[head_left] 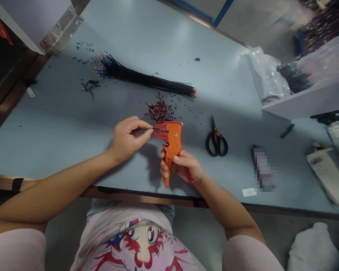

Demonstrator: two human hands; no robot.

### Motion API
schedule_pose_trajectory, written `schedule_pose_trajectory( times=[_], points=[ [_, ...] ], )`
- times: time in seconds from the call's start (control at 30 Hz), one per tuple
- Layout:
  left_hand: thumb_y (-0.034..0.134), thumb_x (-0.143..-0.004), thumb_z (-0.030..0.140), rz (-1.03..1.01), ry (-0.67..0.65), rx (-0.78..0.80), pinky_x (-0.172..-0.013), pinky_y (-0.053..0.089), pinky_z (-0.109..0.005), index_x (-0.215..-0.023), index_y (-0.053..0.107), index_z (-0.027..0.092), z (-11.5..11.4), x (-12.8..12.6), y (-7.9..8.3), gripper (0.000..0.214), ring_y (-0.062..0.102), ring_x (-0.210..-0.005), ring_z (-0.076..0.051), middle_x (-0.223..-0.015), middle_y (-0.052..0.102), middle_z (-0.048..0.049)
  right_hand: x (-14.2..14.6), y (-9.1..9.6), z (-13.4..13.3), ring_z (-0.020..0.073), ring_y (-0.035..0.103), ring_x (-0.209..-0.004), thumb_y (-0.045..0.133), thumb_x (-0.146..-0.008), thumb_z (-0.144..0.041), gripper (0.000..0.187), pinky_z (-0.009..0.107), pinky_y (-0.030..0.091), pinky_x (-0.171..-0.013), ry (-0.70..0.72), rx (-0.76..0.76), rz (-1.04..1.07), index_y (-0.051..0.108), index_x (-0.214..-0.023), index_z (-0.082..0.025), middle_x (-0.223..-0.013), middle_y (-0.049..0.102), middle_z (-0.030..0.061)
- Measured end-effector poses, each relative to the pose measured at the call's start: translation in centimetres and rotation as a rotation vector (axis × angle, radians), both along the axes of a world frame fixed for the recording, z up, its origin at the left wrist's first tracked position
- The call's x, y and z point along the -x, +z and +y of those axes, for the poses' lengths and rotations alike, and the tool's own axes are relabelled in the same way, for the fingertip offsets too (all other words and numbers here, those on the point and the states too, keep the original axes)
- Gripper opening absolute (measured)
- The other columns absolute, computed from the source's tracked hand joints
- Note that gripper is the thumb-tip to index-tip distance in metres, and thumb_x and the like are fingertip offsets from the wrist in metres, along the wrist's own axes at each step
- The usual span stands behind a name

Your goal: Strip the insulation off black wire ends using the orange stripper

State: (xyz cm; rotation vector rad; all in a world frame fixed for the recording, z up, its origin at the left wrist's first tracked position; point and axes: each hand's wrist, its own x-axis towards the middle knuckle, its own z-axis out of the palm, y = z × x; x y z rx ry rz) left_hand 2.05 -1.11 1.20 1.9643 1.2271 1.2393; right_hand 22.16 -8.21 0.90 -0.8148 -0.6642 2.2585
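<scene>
My right hand [183, 165] is wrapped round the handles of an orange and red wire stripper [173, 137], held upright above the table near its front edge. Between thumb and fingers of my left hand [130, 136] is pinched a thin black wire [143, 129]. The wire's end reaches into the red jaws of the stripper, which point left. Just behind the jaws lies a pile of short stripped scraps [159, 110], dark and copper-coloured. Farther back rests a long bundle of black wires [147, 78], with blue and metallic tips at its left end and copper ends at its right.
Black-handled scissors [217, 143] lie right of the stripper. A blurred-out object [262, 167] and a small white label [249, 192] are farther right. Blue-black pieces [89, 86] lie at the left. Plastic bags [271, 71] sit by a raised panel [307, 96] at the right.
</scene>
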Motion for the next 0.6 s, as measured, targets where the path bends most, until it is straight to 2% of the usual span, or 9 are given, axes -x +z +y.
schedule_pose_trajectory(
  times=[0.2, 0.6],
  points=[
    [0.062, -0.076, 0.021, 0.066, -0.004, -0.076, -0.054, 0.034, -0.024, -0.072, 0.066, 0.020, -0.11, 0.11, -0.36, 0.006, 0.043, -0.053, -0.009, -0.054, 0.047, 0.0034, -0.02, -0.03, 0.04, 0.0171, 0.059, -0.064, 0.063, -0.079, -0.034, 0.032, 0.039, 0.053, -0.063, -0.002, 0.002, -0.005, 0.054, -0.101, -0.013, -0.073, 0.059, 0.0030],
    [0.060, -0.075, 0.020, 0.097, 0.004, -0.114, -0.052, 0.031, -0.024, -0.066, 0.062, 0.019, -0.36, -0.03, -0.33, 0.009, 0.041, -0.052, -0.009, -0.053, 0.044, 0.0037, -0.09, 0.07, 0.00, 0.0181, 0.061, -0.066, 0.062, -0.080, -0.033, 0.033, 0.040, 0.053, -0.066, 0.030, 0.012, 0.005, 0.054, -0.103, -0.013, -0.075, 0.059, 0.0038]
  ],
)
